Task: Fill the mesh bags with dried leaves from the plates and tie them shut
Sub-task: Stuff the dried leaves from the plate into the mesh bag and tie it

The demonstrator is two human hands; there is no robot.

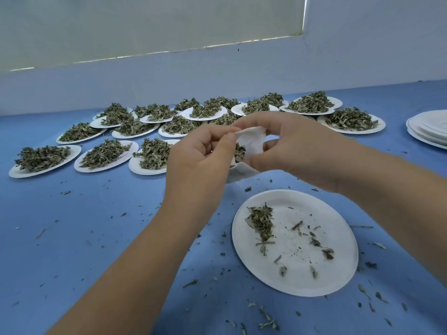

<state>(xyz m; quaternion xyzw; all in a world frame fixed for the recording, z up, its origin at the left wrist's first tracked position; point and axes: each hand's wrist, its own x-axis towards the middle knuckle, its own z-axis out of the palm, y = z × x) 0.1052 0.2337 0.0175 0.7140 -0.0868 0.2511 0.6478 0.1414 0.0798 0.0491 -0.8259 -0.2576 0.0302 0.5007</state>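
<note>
Leaf scraps (266, 320): scattered over the blue table (96, 238) along its near edge and around the working plate.

Near plate (333, 223): white paper, right of centre, mostly bare. It carries one small clump of dried leaves (261, 223) on its left half, plus a few stray bits and stems.

Left hand (200, 155): raised above the table beyond the near plate, fingers curled, thumb and forefinger pinching the left top edge of the mesh bag (251, 141).

Right hand (295, 143): opposite the left and level with it, fingers curled, pinching the bag's right side from above and below.

Mesh bag: white, held in the air between the two hands, hanging roughly upright, with dark leaves showing inside at its lower left. Whether its mouth is open or drawn, and where the string runs, cannot be told.

Key relation: the clump lies directly nearward of and below the bag, its long axis running near to far. Both hands sit about equally close to it. Judged, either the clump goes in next or the bag gets tied.

Heaped plates (75, 151): many, in overlapping rows across the far table.

Stack of bare plates (428, 126): far right.
</note>
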